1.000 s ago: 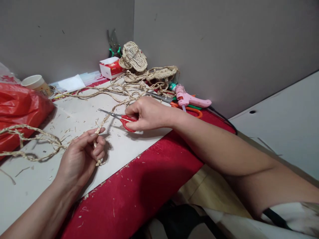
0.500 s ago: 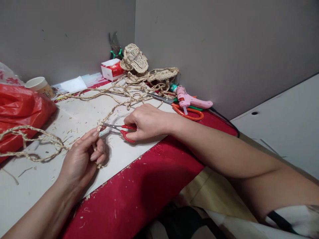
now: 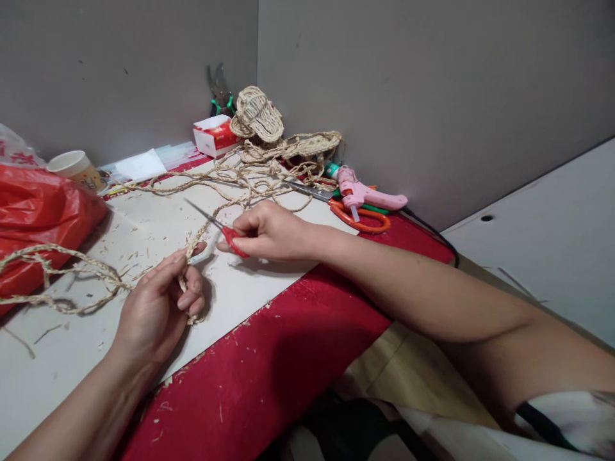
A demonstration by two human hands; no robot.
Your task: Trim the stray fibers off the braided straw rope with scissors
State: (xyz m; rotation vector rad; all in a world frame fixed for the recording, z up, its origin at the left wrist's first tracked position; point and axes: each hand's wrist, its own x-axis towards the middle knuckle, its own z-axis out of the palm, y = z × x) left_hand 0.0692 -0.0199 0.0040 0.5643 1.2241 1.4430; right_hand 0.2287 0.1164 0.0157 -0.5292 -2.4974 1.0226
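My left hand is closed on a braided straw rope, pinching it between thumb and fingers. A short end of rope pokes out below the curled fingers. Loops of the rope trail left from the hand, and another stretch runs up toward the tangle at the back. My right hand grips small red-handled scissors. Their blades look closed and point up and left, passing over or beside the rope just above my left hand; I cannot tell whether they touch it.
A pink glue gun and larger orange-handled scissors lie at the right. Behind are coiled straw rope, a tissue box and pruning shears. A red plastic bag and paper cup stand left. Straw bits litter the white board.
The scissors have gone from open at the rope to closed, their tips swinging upward. My right hand has turned slightly. My left hand keeps its hold on the rope.
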